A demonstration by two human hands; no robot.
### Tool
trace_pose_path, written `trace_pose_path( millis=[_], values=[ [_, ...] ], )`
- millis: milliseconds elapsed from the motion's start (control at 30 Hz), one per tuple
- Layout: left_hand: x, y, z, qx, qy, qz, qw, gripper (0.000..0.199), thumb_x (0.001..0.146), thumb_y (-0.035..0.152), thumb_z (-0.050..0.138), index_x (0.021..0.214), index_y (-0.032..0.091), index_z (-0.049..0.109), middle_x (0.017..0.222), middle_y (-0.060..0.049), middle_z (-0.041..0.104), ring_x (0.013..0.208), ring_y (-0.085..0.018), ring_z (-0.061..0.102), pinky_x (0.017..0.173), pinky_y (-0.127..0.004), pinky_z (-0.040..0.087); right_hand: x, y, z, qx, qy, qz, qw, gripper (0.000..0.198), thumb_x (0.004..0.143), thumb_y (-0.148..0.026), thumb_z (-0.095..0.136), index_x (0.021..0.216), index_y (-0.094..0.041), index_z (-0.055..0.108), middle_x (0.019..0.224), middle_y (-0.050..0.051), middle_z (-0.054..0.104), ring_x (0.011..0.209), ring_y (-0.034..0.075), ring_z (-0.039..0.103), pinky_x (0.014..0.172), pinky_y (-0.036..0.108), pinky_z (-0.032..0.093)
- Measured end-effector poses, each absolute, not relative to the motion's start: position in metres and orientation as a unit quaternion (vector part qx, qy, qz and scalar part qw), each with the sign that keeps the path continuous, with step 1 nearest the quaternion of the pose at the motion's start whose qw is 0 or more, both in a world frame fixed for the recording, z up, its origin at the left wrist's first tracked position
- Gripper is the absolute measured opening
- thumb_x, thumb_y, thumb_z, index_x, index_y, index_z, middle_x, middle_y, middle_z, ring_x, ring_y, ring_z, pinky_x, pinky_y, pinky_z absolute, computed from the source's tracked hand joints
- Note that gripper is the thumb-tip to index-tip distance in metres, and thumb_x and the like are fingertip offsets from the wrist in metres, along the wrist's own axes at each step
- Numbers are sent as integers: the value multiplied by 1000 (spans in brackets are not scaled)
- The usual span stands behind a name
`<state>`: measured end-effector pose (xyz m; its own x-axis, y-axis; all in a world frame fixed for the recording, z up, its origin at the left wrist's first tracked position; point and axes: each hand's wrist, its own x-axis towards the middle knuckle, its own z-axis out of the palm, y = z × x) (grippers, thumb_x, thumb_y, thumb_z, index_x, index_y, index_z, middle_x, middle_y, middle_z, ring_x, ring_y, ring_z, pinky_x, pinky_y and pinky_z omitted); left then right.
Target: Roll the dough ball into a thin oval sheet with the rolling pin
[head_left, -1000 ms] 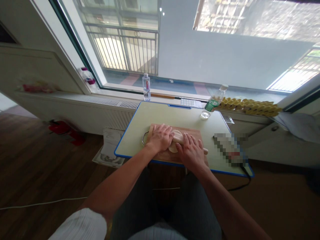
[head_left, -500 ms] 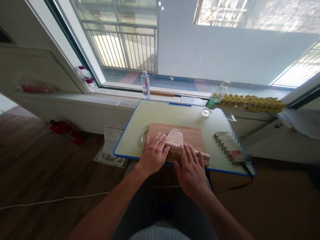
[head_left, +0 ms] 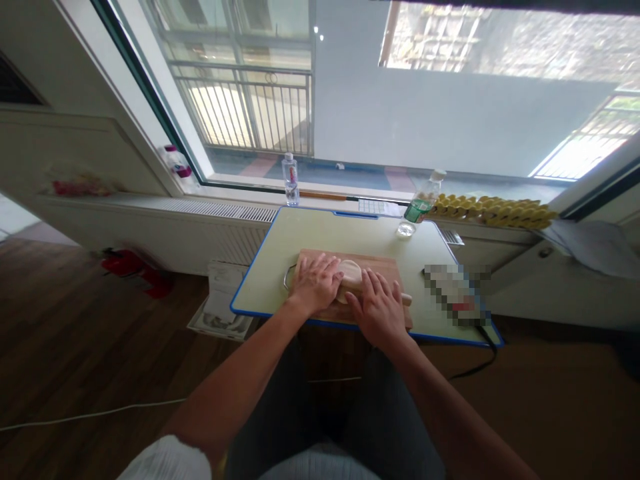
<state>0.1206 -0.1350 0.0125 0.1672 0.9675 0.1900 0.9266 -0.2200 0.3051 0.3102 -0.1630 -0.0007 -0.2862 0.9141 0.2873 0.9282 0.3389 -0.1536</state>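
A wooden cutting board (head_left: 393, 269) lies on the small folding table (head_left: 320, 230), with a metal handle at its left end. On the board is a flattened piece of pale dough (head_left: 351, 267). Across it runs a rolling pin (head_left: 407, 300), whose right end sticks out past my fingers. My left hand (head_left: 317, 283) rests flat over the pin's left part, fingers stretched out, hiding that end. My right hand (head_left: 380, 303) lies flat on the right part, fingers outstretched. Both palms press from above without wrapping round the pin.
A green-labelled bottle (head_left: 419, 207) stands at the table's far right edge. A pixelated object with a black strap (head_left: 455, 293) lies on the right side. Behind the table stands a clear bottle (head_left: 290, 180). A red fire extinguisher (head_left: 137, 270) is on the floor at left.
Both hands have moved the rolling pin forward, away from me, over the dough. More of the dough is now covered. The camera view has tilted slightly upward.
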Motion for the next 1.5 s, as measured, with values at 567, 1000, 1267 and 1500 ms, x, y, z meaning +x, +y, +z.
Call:
trace_pose_path(
  millis=[567,1000,1267,1500],
  values=[
    [117,-159,12,750,627,195,72,52,115,37,35,161,24,55,169,-8,54,163,-29,41,135,-68,22,312,-174,-7,-557,-812,-21,176,75,112,-59,43,167,-10,43,173,21,43,162,37,36,132,64,17],
    [115,-196,11,764,612,195,61,53,116,42,34,162,27,54,172,-6,50,164,-28,38,137,-65,19,324,-210,-17,-525,-827,-41,197,85,110,-66,44,170,-7,37,174,22,40,165,37,31,133,61,18],
    [118,-156,10,749,630,195,70,51,115,41,36,159,25,58,167,-8,56,162,-30,42,135,-68,22,312,-163,-4,-552,-814,-19,178,88,107,-72,46,166,-6,44,171,25,45,161,40,37,131,64,18],
    [115,-213,11,763,607,208,73,54,117,43,32,162,25,54,172,-7,50,165,-27,36,138,-63,18,329,-224,-16,-504,-841,-48,190,92,108,-71,45,170,-4,36,174,24,40,165,37,30,133,60,19]
  ],
)
